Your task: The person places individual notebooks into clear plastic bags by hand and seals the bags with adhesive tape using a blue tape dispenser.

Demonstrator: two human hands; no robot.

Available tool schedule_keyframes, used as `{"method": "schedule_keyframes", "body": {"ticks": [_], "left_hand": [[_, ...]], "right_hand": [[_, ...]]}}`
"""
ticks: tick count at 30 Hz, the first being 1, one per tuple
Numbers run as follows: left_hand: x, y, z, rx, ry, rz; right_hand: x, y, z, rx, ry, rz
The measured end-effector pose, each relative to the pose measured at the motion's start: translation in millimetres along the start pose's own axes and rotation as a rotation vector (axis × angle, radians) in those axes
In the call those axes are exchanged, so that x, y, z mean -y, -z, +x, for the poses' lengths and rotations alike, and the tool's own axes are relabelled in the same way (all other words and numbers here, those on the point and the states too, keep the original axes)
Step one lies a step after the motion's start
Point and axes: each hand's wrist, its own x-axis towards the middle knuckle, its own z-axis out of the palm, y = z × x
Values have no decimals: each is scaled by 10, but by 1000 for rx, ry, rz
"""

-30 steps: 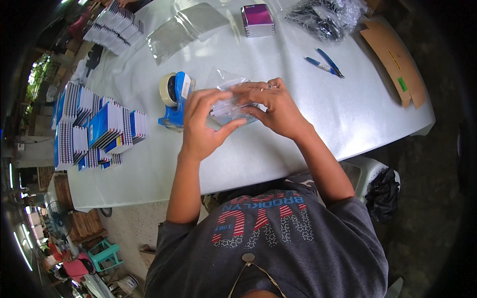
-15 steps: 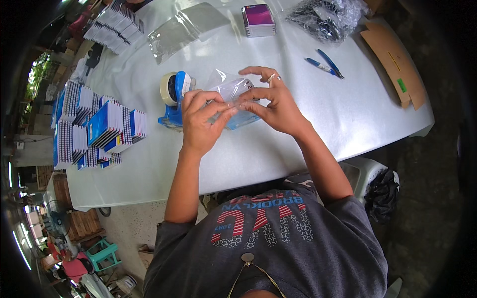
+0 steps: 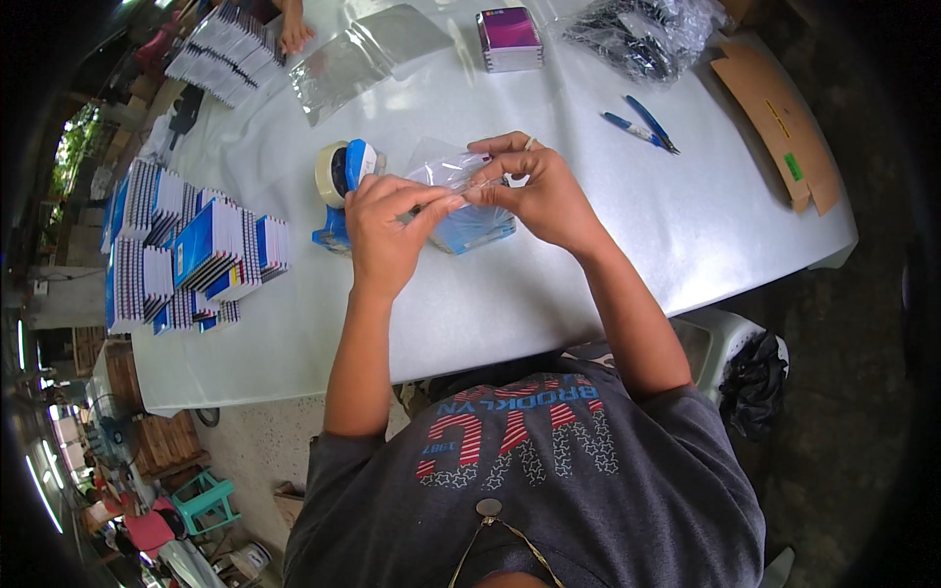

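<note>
Both my hands meet over the middle of the white table [image 3: 627, 245]. My left hand [image 3: 384, 227] and my right hand [image 3: 539, 191] pinch the top edge of a clear plastic bag [image 3: 461, 196] that holds a flat blue packet. The bag rests partly on the table and tilts up toward my fingers. A tape dispenser [image 3: 341, 176] with a blue frame and a pale roll stands just left of my left hand, almost touching it.
Stacks of blue and white booklets [image 3: 186, 257] fill the table's left side. Clear bags [image 3: 368, 54], a purple box [image 3: 510, 37], a dark bundle in plastic [image 3: 642, 34], blue pliers [image 3: 642, 127] and cardboard [image 3: 779, 118] lie farther off. Another person's hand [image 3: 292, 34] reaches in at the top.
My fingers have shifted along the bag's top edge and drawn closer together. The bag has dropped slightly toward the table. Nothing else on the table has moved.
</note>
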Motion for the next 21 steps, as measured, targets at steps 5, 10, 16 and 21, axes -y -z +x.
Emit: {"method": "schedule_keyframes", "body": {"ticks": [5, 10, 16, 21], "left_hand": [[78, 7, 52, 13, -19, -6], [150, -57, 29, -50, 19, -98], [242, -78, -60, -279, -72, -262], [291, 3, -139, 2, 115, -277]], "right_hand": [[42, 25, 71, 42, -113, 49], [50, 55, 82, 73, -101, 29], [56, 22, 62, 31, -122, 38], [52, 36, 61, 31, -132, 32]]}}
